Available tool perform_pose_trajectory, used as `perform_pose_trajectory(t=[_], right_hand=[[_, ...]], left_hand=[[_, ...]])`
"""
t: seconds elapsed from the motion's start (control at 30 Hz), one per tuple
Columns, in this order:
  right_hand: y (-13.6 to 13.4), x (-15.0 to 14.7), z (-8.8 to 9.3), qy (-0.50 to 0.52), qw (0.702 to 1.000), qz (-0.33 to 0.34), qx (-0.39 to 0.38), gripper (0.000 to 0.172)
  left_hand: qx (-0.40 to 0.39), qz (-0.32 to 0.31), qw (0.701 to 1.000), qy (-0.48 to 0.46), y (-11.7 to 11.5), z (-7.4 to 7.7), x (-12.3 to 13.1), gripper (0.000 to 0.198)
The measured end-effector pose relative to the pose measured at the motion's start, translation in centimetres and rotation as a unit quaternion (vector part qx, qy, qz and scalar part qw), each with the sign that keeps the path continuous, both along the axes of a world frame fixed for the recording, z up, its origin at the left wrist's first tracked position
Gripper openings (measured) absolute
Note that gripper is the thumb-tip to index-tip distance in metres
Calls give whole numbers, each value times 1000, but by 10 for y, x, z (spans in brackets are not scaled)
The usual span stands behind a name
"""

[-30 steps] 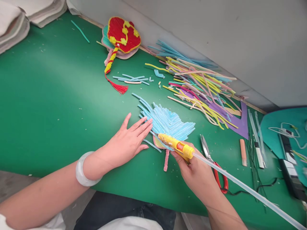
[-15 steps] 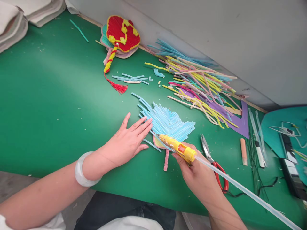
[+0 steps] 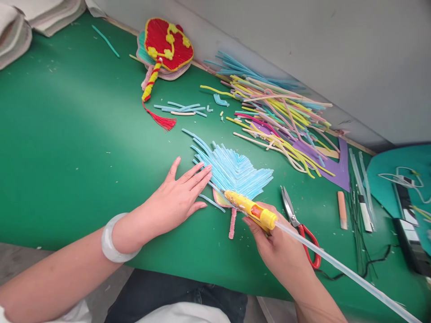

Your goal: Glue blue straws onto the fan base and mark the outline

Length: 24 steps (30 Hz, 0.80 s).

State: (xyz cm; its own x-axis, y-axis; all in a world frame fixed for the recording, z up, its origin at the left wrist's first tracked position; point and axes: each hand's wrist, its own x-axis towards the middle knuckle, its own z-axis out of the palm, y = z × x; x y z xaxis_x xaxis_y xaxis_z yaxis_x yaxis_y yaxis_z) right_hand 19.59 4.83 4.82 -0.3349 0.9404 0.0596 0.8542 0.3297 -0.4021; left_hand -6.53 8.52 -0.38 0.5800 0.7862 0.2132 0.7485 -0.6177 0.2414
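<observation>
Barely any change: left hand (image 3: 175, 199) stays spread on our blue fan (image 3: 235, 172); right hand (image 3: 281, 249) grips the glue gun (image 3: 251, 208), nozzle maybe touching.

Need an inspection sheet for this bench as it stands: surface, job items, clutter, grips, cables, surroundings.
surface: green table, speckled with small scraps.
job's things: light-blue fan lying flat, pink handle toward the person; yellow glue gun, nozzle at the fan's lower edge, clear glue stick trailing behind.
clutter: pile of coloured strips, cut blue bits, red-handled scissors, purple sheet, red fan.
grips: left hand flat and open, fingertips at the fan's left edge; right hand shut on the glue gun.
cables: black cable on the table at right; white wire on the teal sheet.
surroundings: grey wall behind; stacked pale pads far left.
</observation>
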Motion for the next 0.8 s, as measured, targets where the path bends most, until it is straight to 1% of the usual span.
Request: perform_pose_trajectory(t=[0.13,0.37,0.57,0.8], right_hand=[[-1,1,1,-2,1000,0,-1,20],[-6,7,3,0,1000,-22,-11,21],[-12,13,2,-2,999,-35,-25,22],[-15,15,0,-12,999,-27,-19,21]], left_hand=[[-4,3,1000,1,0,1,0,58],[-7,3,1000,5,0,1,0,59],[0,3,1000,1,0,1,0,64],[-6,4,1000,7,0,1,1,60]])
